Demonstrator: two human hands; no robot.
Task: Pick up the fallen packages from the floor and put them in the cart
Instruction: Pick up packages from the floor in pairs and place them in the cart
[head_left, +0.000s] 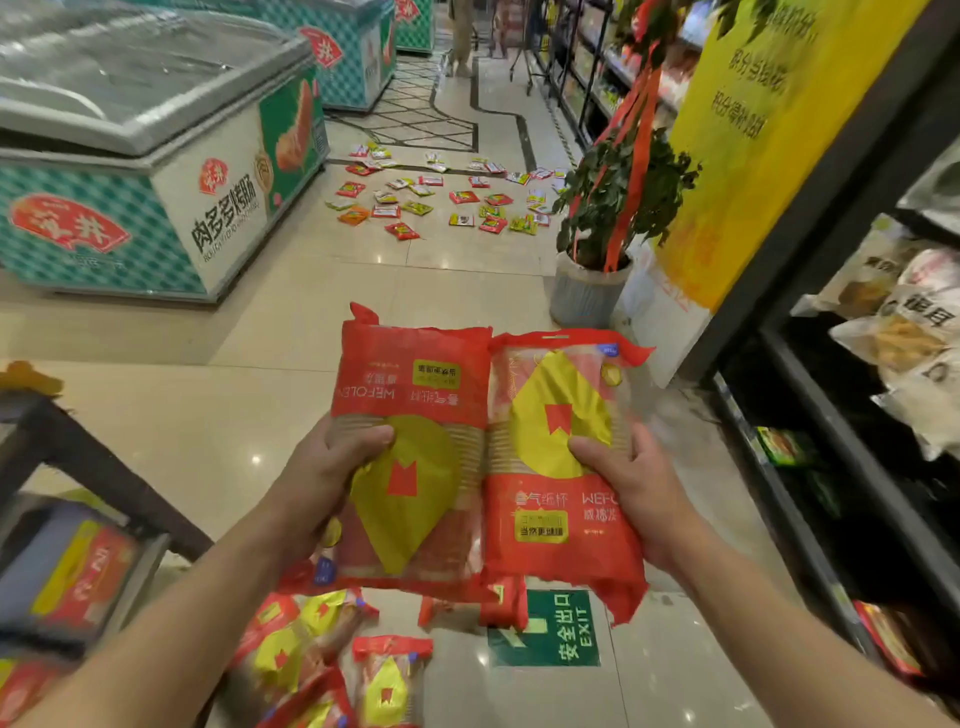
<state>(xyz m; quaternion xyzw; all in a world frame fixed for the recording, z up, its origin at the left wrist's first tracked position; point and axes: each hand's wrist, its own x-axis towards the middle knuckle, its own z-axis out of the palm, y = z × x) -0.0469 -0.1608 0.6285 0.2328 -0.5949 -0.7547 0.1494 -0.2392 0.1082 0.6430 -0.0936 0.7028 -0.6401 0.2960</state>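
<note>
I hold two red and yellow packages of paper cups side by side in front of me, above the floor. My left hand (332, 467) grips the left package (410, 395) with the thumb across its front. My right hand (628, 478) grips the right package (561, 519) the same way. Several more packages of the same kind (311, 644) lie on the floor just below my arms. The cart (78, 467) shows at the lower left, its dark frame near my left forearm, with a red and yellow package (88, 571) inside.
Many small snack packets (441, 197) are scattered on the tiles farther down the aisle. Chest freezers (156, 171) line the left. A potted plant (597, 270) and stocked shelves (857, 389) stand on the right. A green exit sign (550, 629) is stuck on the floor.
</note>
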